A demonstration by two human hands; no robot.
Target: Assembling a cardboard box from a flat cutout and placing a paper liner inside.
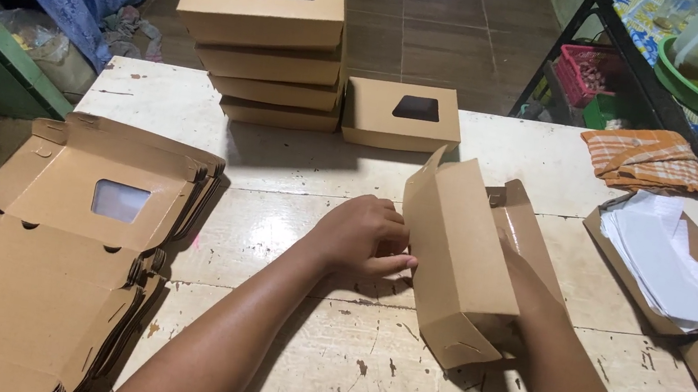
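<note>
A: Your left hand (364,235) lies against the near face of the half-folded brown box (460,262), fingers curled at its edge, pressing more than gripping. Is the other one holding it?

B: Your right hand (515,260) goes in behind the raised panel and is mostly hidden, so I cannot tell how far it is closed. It seems to brace the box from inside, and that would explain why the wall stands upright between your hands.

A: Which way does the box lie?

B: It sits on the white worn table (306,181), just right of centre. Its long axis runs from the near edge away from you, leaning a little left at the far end, with the open side turned right and a flap sticking up at the back.

A: And around it?

B: The pile of flat box blanks (56,273) is at your left. The stack of finished boxes (266,39) stands at the far edge, with one single finished box (403,115) beside it. Trays of white paper sheets (663,263) lie at your right, an orange cloth (645,159) beyond them.
</note>
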